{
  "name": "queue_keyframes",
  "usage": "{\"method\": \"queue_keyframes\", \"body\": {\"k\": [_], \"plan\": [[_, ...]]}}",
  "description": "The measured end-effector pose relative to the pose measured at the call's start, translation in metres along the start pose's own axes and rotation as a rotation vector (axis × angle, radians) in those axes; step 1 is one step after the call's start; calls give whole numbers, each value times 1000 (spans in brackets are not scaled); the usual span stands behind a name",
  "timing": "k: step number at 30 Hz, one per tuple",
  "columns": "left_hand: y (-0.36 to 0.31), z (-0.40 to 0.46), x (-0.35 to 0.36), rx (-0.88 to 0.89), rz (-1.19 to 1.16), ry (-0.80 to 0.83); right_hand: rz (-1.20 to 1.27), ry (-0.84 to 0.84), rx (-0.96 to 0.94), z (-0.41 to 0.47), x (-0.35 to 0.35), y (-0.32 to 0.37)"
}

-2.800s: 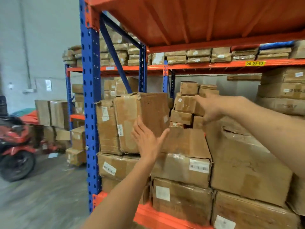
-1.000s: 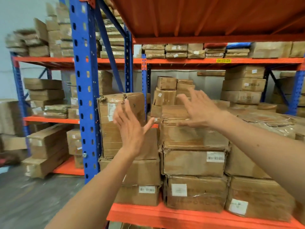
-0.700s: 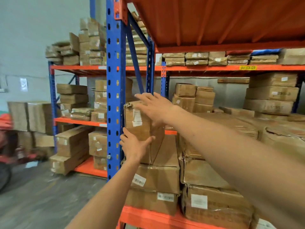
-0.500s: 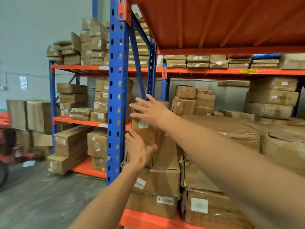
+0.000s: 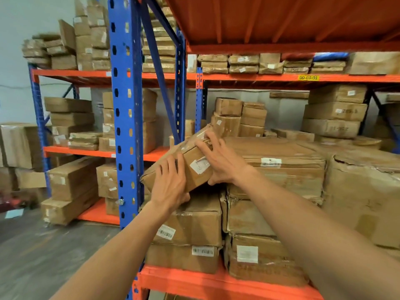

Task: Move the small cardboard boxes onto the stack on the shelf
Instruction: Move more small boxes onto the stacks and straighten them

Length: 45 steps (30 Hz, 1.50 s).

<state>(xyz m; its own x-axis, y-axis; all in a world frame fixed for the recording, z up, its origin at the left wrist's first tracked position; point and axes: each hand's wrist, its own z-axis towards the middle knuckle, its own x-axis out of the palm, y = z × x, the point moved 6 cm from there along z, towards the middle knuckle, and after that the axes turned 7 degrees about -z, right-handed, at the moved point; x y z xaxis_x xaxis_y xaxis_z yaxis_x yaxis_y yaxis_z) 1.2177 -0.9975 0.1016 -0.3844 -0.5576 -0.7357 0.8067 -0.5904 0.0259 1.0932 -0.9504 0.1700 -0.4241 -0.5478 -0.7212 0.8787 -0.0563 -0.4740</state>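
A long brown cardboard box [image 5: 190, 156] with a white label leans toward me, tipped off the top of the left pile on the orange shelf. My left hand [image 5: 171, 182] grips its lower near end from below and in front. My right hand [image 5: 218, 159] clasps its upper side next to the label. Behind it, further back on the shelf, stands a stack of small cardboard boxes [image 5: 238, 118]. The tipped box's far end is hidden behind my hands.
A blue upright post [image 5: 125, 105] stands just left of the box. Large worn cartons [image 5: 275, 169] fill the shelf to the right and below. An orange deck [image 5: 281, 20] hangs overhead. More racks with boxes [image 5: 71, 118] and grey floor lie to the left.
The box stood upright on the left pile; both hands have closed on it and tipped it down toward me. My view has shifted a little to the right.
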Motion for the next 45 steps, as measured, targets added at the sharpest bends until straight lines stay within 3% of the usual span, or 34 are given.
{"method": "queue_keyframes", "body": {"k": [11, 17, 31, 39, 45], "plan": [[-12, -7, 3, 84, 219, 98, -177, 15, 123, -18, 9, 19], [-4, -31, 20, 328, 318, 85, -118, -65, 99, -57, 49, 29], [10, -24, 20, 513, 254, 98, -290, -67, 117, -56, 39, 44], [14, -25, 17, 562, 220, 78, -225, 24, 155, -55, 37, 49], [10, -29, 14, 486, 147, 62, -103, 58, 87, -63, 17, 41]]}}
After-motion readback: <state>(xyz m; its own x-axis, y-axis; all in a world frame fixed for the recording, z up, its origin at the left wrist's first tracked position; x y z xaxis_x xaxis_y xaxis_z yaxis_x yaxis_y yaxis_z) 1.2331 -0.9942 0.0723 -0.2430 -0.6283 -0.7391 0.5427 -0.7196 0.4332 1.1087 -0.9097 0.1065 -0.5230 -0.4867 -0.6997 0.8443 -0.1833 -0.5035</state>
